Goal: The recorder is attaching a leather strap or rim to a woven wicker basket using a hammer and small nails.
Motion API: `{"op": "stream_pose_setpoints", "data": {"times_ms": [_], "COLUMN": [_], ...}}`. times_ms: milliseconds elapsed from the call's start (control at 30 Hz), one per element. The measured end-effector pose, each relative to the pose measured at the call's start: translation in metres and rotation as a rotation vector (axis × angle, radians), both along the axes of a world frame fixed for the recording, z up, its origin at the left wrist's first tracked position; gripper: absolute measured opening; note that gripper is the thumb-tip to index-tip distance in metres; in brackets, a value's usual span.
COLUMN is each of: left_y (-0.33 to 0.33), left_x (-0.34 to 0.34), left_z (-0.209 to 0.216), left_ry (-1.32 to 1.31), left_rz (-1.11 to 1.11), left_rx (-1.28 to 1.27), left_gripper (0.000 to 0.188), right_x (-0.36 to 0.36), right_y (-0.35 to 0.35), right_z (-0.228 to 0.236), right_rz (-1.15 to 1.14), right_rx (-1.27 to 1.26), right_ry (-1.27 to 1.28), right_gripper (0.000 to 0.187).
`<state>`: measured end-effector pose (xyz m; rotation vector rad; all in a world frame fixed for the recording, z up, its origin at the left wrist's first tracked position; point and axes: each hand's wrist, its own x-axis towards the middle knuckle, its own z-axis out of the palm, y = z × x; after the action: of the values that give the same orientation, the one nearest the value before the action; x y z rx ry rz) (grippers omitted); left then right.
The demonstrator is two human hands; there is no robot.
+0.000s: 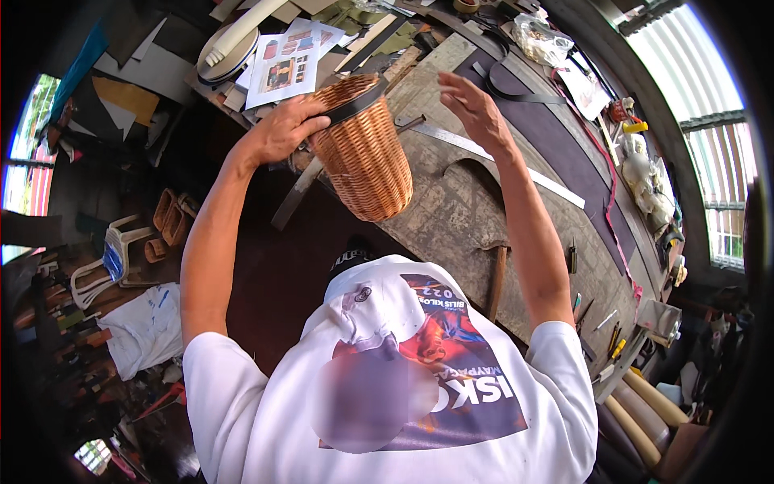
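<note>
A brown wicker basket (pixel 367 165) hangs tilted at the table's near left edge, its mouth toward the far side. A dark band (pixel 355 103) runs round its rim. My left hand (pixel 286 131) grips the basket at the rim, thumb on the band; its other fingers are partly hidden. To the right of the basket, my right hand (pixel 476 113) is raised above the table with its fingers apart and nothing in them. Below that hand a steel ruler (pixel 516 171) lies across the worn worktable (pixel 435 194).
Printed picture sheets (pixel 282 68) lie at the far left of the table. A wooden handle (pixel 497 282) rests near the front edge. Dark strips (pixel 524 97) and a pink tape (pixel 609 177) stretch along the right. A white chair (pixel 113 258) stands lower left.
</note>
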<state>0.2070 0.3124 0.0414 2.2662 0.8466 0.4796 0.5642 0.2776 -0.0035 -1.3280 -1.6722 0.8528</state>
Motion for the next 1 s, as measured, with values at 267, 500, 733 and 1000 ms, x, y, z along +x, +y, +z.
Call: {"op": "stream_pose_setpoints", "data": {"times_ms": [267,500,733,1000], "left_y": [-0.068,-0.122,-0.144,-0.189], "left_x": [-0.028,-0.015,0.060,0.041], "left_z": [-0.013,-0.043,-0.054,-0.066], "left_ry": [-0.281,-0.454,-0.420,-0.516], "left_rz": [0.473,0.585,0.508,0.633], "left_rx": [-0.492,-0.621,-0.683,-0.643], "left_gripper": [0.023,0.021,0.018,0.022], "right_x": [0.146,0.203,0.328,0.279], "right_y": [-0.211,-0.359,-0.374,-0.315], "right_z": [-0.109,-0.137,-0.174,-0.159], "right_rz": [-0.712,-1.069,-0.905,-0.834], "right_rx": [-0.436,-0.397,-0.447,-0.407], "right_ry": [-0.230,-0.562,-0.770,-0.511], "right_gripper": [0.031,0.022,0.048,0.033]}}
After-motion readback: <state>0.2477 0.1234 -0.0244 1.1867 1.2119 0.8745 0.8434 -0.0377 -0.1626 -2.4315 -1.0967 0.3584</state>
